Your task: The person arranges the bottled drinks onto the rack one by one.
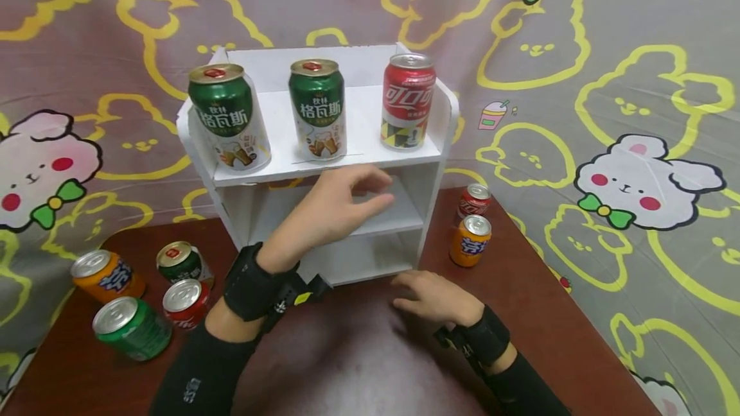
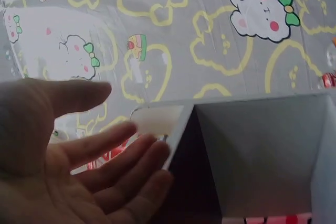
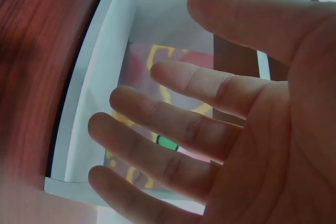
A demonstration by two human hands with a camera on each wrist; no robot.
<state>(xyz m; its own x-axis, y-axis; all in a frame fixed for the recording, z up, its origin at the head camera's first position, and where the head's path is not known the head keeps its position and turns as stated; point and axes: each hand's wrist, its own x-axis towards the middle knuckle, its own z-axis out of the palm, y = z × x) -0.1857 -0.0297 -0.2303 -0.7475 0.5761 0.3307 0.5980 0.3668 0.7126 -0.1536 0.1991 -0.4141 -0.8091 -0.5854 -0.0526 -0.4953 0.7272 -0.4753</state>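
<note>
My left hand [image 1: 332,207] is in front of the white shelf [image 1: 370,159], just under its top board, with thumb and fingers apart and nothing between them. On that board stand two green-and-white drink cans [image 1: 224,114] [image 1: 318,110], one at the left and one in the middle. A red cola can [image 1: 408,101] stands upright at the right end. Low by the shelf's front bottom edge, my right hand [image 1: 439,297] hangs over the table, holding nothing. Its spread fingers [image 3: 157,114] overlap the shelf in the right wrist view.
Left of the shelf, the brown table [image 1: 347,364] bears an orange can [image 1: 110,277], a green-and-gold can [image 1: 182,264], a red can [image 1: 186,303] and a green can [image 1: 133,329]. Another orange can [image 1: 471,242] and a red can [image 1: 474,201] stand to the right. Patterned cloth [image 1: 532,165] hangs behind.
</note>
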